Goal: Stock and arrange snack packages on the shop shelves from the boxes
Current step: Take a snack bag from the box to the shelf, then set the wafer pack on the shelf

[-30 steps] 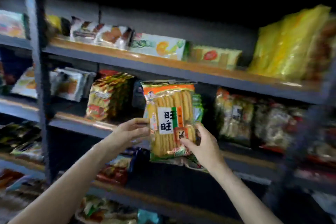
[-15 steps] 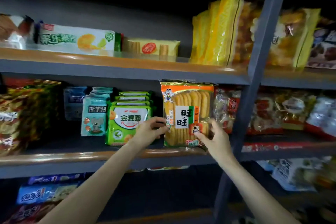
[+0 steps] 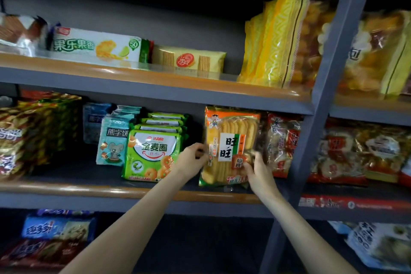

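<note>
An orange-topped rice cracker bag (image 3: 230,138) stands upright on the middle shelf (image 3: 93,190), between green ring-biscuit packs (image 3: 151,153) and red-labelled cracker bags (image 3: 281,142). My left hand (image 3: 191,160) pinches the bag's left edge. My right hand (image 3: 258,170) grips its lower right corner, thumb on the front. The bag's bottom rests on the shelf board near the front lip.
A grey upright post (image 3: 320,104) stands right of the bag. Pale blue biscuit packs (image 3: 111,138) and striped bags (image 3: 33,131) fill the left of the shelf. The upper shelf holds flat boxes (image 3: 95,44) and yellow bags (image 3: 273,38). More packs lie on the lower shelf (image 3: 53,236).
The view swung to the right section of the shelves. Both hands carried the cracker bag up and in, and it now stands on the middle shelf.
</note>
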`<move>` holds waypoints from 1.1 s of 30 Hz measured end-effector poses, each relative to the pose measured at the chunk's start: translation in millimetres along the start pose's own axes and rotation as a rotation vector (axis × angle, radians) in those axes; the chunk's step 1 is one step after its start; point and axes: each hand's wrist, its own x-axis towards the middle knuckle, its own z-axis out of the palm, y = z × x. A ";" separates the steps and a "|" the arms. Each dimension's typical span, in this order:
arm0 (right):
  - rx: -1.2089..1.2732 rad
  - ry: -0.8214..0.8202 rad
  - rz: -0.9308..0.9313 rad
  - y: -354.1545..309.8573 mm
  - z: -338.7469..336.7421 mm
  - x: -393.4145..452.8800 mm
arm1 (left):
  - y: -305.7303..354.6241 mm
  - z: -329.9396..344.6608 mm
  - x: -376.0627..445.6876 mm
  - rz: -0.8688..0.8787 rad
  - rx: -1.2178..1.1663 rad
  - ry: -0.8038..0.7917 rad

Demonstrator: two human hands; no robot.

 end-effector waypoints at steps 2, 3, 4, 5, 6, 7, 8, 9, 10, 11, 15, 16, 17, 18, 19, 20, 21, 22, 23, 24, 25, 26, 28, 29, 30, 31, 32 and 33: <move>-0.114 0.014 0.008 6.1 -3.2 -2.5 | -3.2 11.3 0.2 -0.082 0.081 -0.005; -0.218 0.057 -0.046 8.6 -4.8 -3.8 | -4.2 16.3 0.5 -0.112 0.108 -0.005; -0.335 0.103 -0.156 11.0 -5.7 -3.6 | -4.5 21.4 1.3 -0.138 0.131 -0.010; -0.422 0.120 -0.278 12.8 -5.8 -2.8 | -4.2 26.8 2.6 -0.159 0.145 -0.020; -0.512 0.082 -0.383 13.8 -6.1 -1.2 | -3.4 33.0 3.8 -0.175 0.150 -0.031; -0.588 -0.003 -0.439 12.3 -8.2 0.4 | -1.7 39.6 4.7 -0.183 0.156 -0.034; -0.624 -0.122 -0.442 11.6 -9.2 1.8 | 0.0 46.4 5.6 -0.183 0.178 -0.029; -0.632 -0.250 -0.389 12.0 -9.9 3.0 | 1.7 52.4 6.8 -0.177 0.217 -0.018; -0.622 -0.334 -0.341 15.5 -9.7 5.4 | 3.1 57.2 7.3 -0.170 0.271 0.008; -0.605 -0.370 -0.317 18.3 -9.7 7.0 | 3.8 59.9 6.3 -0.162 0.322 0.054; -0.531 -0.351 -0.336 21.0 -13.0 9.6 | 3.3 50.3 -17.4 -0.037 0.352 0.272; -0.513 -0.314 -0.340 17.1 -14.1 7.2 | 0.8 44.6 -27.2 0.014 0.336 0.307; -0.487 -0.249 -0.356 11.3 -14.1 3.5 | -3.2 37.3 -38.9 0.059 0.330 0.339; -0.462 -0.183 -0.387 3.8 -12.3 -0.8 | -9.3 29.0 -51.0 0.090 0.332 0.374; -0.436 -0.148 -0.429 -6.3 -7.9 -5.9 | -15.4 19.5 -63.7 0.113 0.337 0.416; -0.411 -0.149 -0.470 -18.7 -1.5 -12.4 | -22.0 10.8 -77.6 0.123 0.338 0.477; -0.387 -0.172 -0.503 -32.6 6.9 -19.4 | -28.8 3.2 -93.0 0.111 0.330 0.548; -0.365 -0.205 -0.534 -48.2 17.3 -27.5 | -36.7 -3.4 -109.1 0.068 0.313 0.620; -0.347 -0.240 -0.570 -64.5 30.3 -36.1 | -46.8 -11.2 -126.3 0.008 0.293 0.674; -0.334 -0.279 -0.611 -81.2 44.8 -45.1 | -57.7 -19.6 -144.2 -0.052 0.293 0.696; -0.329 -0.325 -0.656 -98.6 61.3 -55.2 | -70.4 -29.7 -162.2 -0.114 0.325 0.663; -0.328 -0.383 -0.698 -117.0 79.1 -66.7 | -84.4 -42.5 -181.4 -0.190 0.374 0.579; -0.331 -0.549 -0.775 -154.6 122.7 -93.9 | -115.0 -79.1 -225.1 -0.400 0.524 0.343; -0.343 -0.657 -0.804 -173.9 146.2 -111.4 | -129.2 -101.4 -251.6 -0.494 0.587 0.254; -0.364 -0.768 -0.834 -192.8 170.1 -130.2 | -143.4 -123.4 -279.1 -0.558 0.612 0.226; -0.384 -0.868 -0.872 -213.1 194.7 -150.9 | -157.8 -146.9 -308.5 -0.604 0.605 0.247; -0.404 -0.957 -0.916 -233.1 220.0 -173.5 | -170.0 -171.8 -339.5 -0.657 0.574 0.287; -0.417 -1.032 -0.968 -251.2 246.4 -197.3 | -182.9 -197.1 -372.0 -0.727 0.549 0.337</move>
